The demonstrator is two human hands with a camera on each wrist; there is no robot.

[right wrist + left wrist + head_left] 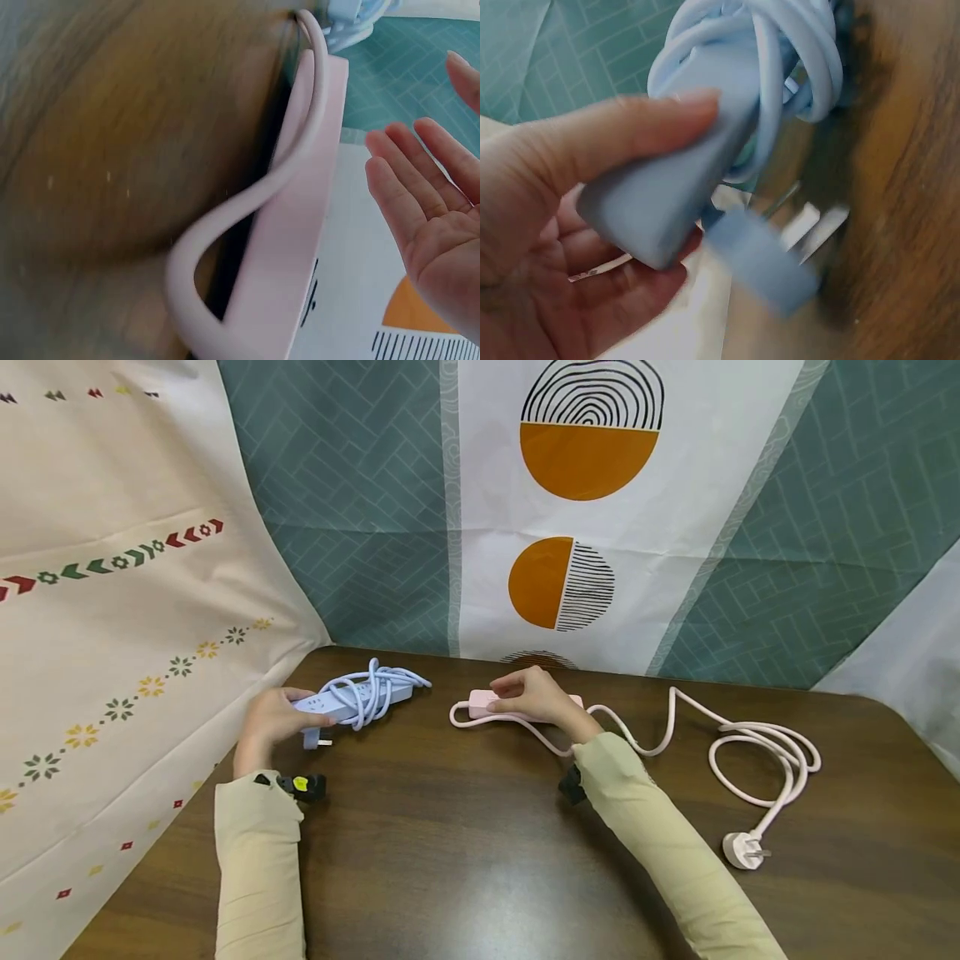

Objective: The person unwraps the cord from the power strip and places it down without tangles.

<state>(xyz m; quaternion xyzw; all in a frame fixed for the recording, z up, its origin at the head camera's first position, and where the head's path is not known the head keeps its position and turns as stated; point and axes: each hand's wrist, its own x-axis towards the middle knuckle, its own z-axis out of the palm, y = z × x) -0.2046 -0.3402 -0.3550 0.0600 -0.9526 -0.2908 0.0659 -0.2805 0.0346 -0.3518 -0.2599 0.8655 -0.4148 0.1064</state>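
Observation:
At the left of the head view my left hand [272, 722] grips the near end of a light-blue power strip [324, 704]. The strip's cord [769, 67] is wound round its far part. Below the strip hangs the blue plug [761, 259], its metal prongs showing in the left wrist view. My right hand [540, 695] is over a pink power strip [480, 702] that lies near the back of the table. In the right wrist view that hand [442, 217] has its fingers spread apart from the strip [289, 232], holding nothing.
From the pink strip a loose cord [667, 727] runs right in bends to a coil [780, 747]. Its white-pink plug [742, 850] lies on the brown table [450, 843]. Patterned cloths [352, 510] hang behind the table and along its left side.

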